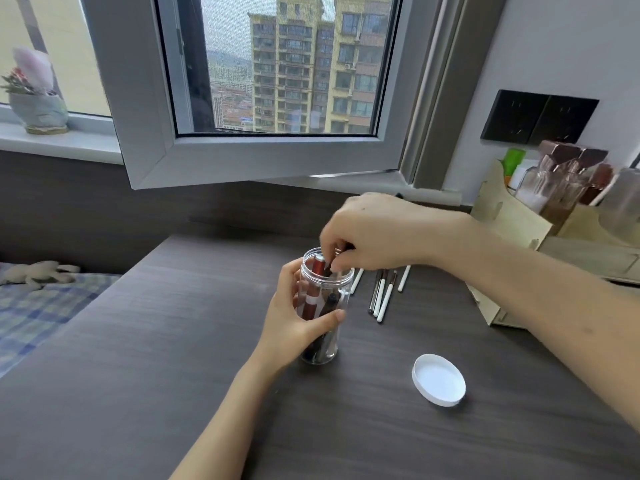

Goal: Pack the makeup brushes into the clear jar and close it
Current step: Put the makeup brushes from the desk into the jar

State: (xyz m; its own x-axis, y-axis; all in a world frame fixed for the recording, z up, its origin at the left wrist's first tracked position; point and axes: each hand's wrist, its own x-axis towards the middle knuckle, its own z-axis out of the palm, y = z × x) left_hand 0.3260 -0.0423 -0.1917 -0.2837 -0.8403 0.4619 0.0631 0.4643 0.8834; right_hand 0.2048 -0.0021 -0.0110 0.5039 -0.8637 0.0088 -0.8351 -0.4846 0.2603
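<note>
The clear jar (pixel 322 353) stands upright on the dark wooden desk (pixel 173 341), its mouth uncovered. My left hand (pixel 294 323) wraps around its side and holds it. Inside stand a red-handled brush (pixel 313 282) and darker brushes. My right hand (pixel 374 230) hovers over the jar's mouth, its fingertips pinched on a dark brush (pixel 330 270) that pokes down into the jar. Several white-handled brushes (pixel 382 296) lie on the desk just right of the jar. The white lid (pixel 439 380) lies flat on the desk at the front right.
A pale wooden organiser (pixel 509 220) with glass bottles stands at the right edge. An open window sash (pixel 242 161) juts over the back of the desk. A bed with a checked cover (pixel 41 306) lies to the left.
</note>
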